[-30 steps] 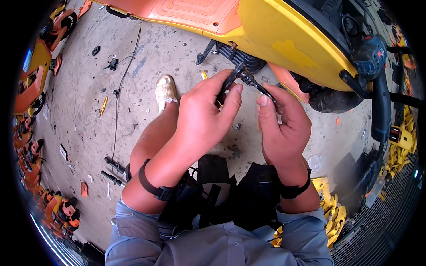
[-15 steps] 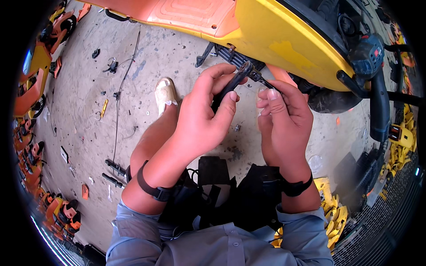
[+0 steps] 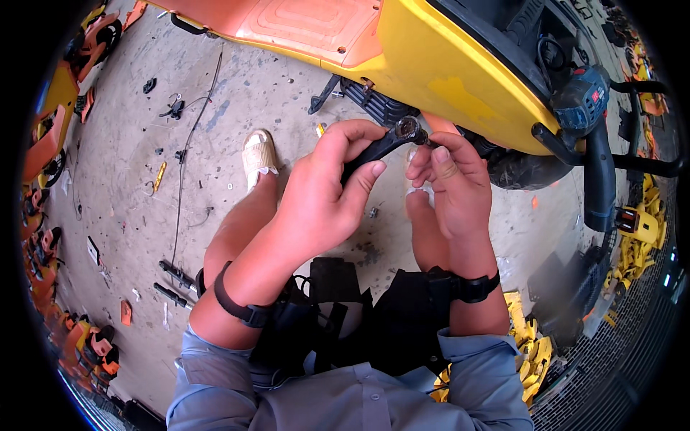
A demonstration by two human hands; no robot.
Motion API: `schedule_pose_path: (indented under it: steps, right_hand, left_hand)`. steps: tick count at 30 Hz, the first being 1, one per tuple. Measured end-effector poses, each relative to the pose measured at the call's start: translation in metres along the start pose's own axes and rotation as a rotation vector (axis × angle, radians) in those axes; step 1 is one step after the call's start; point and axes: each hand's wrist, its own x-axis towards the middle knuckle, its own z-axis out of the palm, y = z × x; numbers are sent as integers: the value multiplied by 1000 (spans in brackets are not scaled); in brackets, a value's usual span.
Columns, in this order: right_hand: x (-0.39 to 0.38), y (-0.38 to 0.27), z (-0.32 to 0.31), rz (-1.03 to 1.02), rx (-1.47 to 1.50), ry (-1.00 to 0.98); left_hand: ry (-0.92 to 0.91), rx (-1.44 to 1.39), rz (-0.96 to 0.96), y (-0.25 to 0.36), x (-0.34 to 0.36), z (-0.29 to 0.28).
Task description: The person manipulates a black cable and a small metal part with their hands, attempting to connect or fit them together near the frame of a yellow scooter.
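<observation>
My left hand point(image 3: 316, 194) is closed around the handle of a black ratchet wrench point(image 3: 382, 146), whose round head point(image 3: 407, 128) points up and to the right. At that head, my right hand point(image 3: 460, 190) pinches a thin dark shaft-like piece point(image 3: 430, 143) between thumb and fingers. Its far end is hidden by the fingers. Both hands are raised over the floor between my legs, just short of the yellow side panel of a scooter point(image 3: 438, 72).
A blue-black cordless power tool point(image 3: 586, 100) rests on the scooter's dark bar at the right. Small parts, a yellow-handled tool point(image 3: 159, 176) and a long cable point(image 3: 188, 158) lie on the concrete floor. Yellow panels point(image 3: 528, 352) are piled at lower right, and orange parts point(image 3: 39, 266) line the left.
The wrench has tipped, so its round head now faces me and sits slightly lower. My right fingers have come closer to the head. The whole view has shifted slightly.
</observation>
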Motion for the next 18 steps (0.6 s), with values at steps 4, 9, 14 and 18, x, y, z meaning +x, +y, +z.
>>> schedule_pose_path:
  steps: [4, 9, 14, 18]
  right_hand:
    - [-1, -2, 0, 2, 34, -28]
    - [-4, -9, 4, 27, -28, -4]
    - [-6, -4, 11, -163, -248, 42]
    - [-6, -3, 14, -199, -291, 55]
  left_hand:
    - [-37, -123, -104, -1, -2, -1]
    - [-119, -241, -202, 1, 0, -8]
    - [-112, -461, -281, 3, 4, -9]
    - [-124, -516, -342, 0, 5, -11]
